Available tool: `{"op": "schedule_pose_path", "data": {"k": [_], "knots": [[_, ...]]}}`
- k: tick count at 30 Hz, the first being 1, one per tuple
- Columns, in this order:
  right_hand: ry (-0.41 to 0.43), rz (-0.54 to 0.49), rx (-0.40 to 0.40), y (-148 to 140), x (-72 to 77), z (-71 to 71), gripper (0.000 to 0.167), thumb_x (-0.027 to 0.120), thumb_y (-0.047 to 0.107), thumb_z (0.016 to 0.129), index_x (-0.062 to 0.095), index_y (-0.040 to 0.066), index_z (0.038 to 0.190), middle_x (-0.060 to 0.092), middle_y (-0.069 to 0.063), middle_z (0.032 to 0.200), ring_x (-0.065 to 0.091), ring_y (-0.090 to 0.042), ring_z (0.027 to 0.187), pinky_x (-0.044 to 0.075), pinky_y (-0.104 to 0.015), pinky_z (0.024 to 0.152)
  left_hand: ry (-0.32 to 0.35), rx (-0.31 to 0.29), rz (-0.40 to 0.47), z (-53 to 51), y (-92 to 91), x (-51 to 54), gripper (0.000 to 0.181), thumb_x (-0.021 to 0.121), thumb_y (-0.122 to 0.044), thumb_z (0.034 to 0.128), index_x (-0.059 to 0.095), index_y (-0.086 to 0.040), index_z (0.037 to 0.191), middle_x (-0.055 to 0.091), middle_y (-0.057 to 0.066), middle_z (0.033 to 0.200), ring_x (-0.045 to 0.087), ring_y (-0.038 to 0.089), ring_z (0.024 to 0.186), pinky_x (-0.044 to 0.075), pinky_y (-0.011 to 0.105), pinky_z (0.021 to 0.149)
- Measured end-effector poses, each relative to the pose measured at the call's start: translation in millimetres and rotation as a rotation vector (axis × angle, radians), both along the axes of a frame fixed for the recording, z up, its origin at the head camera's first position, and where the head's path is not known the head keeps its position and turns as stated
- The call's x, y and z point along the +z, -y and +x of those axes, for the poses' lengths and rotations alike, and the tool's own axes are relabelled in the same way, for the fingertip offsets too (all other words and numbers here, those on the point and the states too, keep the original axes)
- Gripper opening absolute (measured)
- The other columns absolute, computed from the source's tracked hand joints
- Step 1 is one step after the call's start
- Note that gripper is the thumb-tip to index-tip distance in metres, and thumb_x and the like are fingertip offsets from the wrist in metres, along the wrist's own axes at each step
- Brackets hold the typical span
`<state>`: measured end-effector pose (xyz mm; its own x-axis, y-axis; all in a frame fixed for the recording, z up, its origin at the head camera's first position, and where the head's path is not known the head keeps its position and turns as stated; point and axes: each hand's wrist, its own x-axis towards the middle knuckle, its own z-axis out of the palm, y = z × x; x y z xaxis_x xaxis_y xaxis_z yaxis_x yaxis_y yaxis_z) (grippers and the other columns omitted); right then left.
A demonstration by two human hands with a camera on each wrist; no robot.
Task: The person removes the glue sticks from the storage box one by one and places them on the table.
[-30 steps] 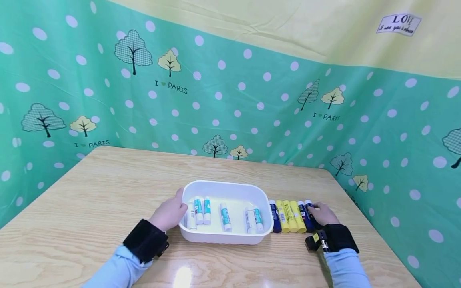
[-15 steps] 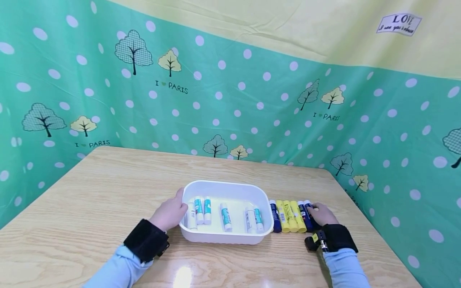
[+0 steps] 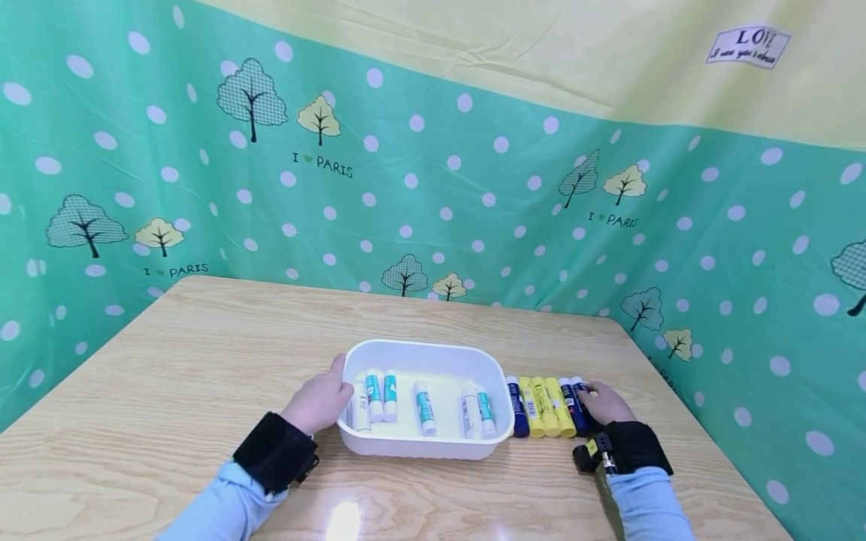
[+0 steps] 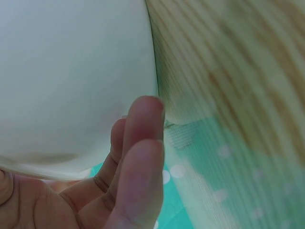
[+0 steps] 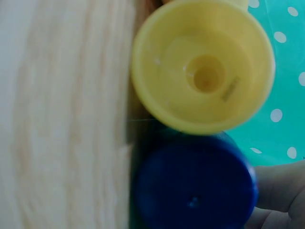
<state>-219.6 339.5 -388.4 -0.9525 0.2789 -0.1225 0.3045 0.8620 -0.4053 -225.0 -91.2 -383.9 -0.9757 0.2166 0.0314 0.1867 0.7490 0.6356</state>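
Observation:
A white plastic bin holds several white-and-teal glue sticks, spaced apart on its floor. My left hand grips the bin's left end, thumb at the rim; in the left wrist view its fingers lie along the outer wall. Against the bin's right side lies a row of glue sticks: a blue one, yellow glue sticks, then blue ones. My right hand holds the blue glue stick at the row's right end. The right wrist view shows a blue end below a hollow yellow end.
The bin and the row rest on a light wooden table. A green-and-yellow patterned cloth hangs behind the table and along both sides. Table surface extends left of the bin and behind it.

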Motion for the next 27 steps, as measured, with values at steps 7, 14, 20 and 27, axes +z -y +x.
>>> {"op": "schedule_pose_path", "data": {"k": [7,14,20,27], "knots": [[-0.006,0.018,0.018,0.4,1.7,0.8,0.046,0.035,0.019,0.087,0.036,-0.013,0.121,0.036,-0.033,0.122,0.037,-0.044,0.11,0.034,-0.049,0.089,-0.012,0.004,-0.001,-0.6,0.4,-0.4,0.054,0.033,-0.012,0.0846,0.016,0.005,0.133,0.053,0.016,0.077,0.043,0.017,0.047,0.033,0.026,0.044],[0.003,0.015,0.007,1.3,1.9,1.9,0.046,0.035,0.019,0.087,0.035,-0.012,0.122,0.034,-0.033,0.124,0.035,-0.045,0.111,0.033,-0.05,0.09,-0.002,0.004,-0.006,1.0,0.8,0.8,0.055,0.033,-0.012,0.0849,0.015,0.005,0.134,0.052,0.016,0.076,0.043,0.017,0.048,0.033,0.026,0.044],[0.011,0.008,-0.009,1.0,1.7,2.3,0.05,0.033,0.023,0.088,0.032,-0.012,0.123,0.032,-0.033,0.124,0.034,-0.046,0.112,0.032,-0.05,0.091,-0.014,0.004,-0.013,2.2,0.9,1.9,0.055,0.034,-0.012,0.0845,0.016,0.006,0.133,0.054,0.018,0.08,0.044,0.017,0.049,0.033,0.026,0.044],[0.003,-0.011,-0.023,0.8,3.8,3.6,0.061,0.026,0.036,0.089,0.026,-0.013,0.126,0.027,-0.035,0.125,0.029,-0.047,0.114,0.028,-0.052,0.093,-0.012,0.006,-0.007,1.5,0.3,2.7,0.054,0.034,-0.012,0.0846,0.017,0.004,0.133,0.052,0.014,0.072,0.044,0.017,0.047,0.033,0.026,0.043]]}}
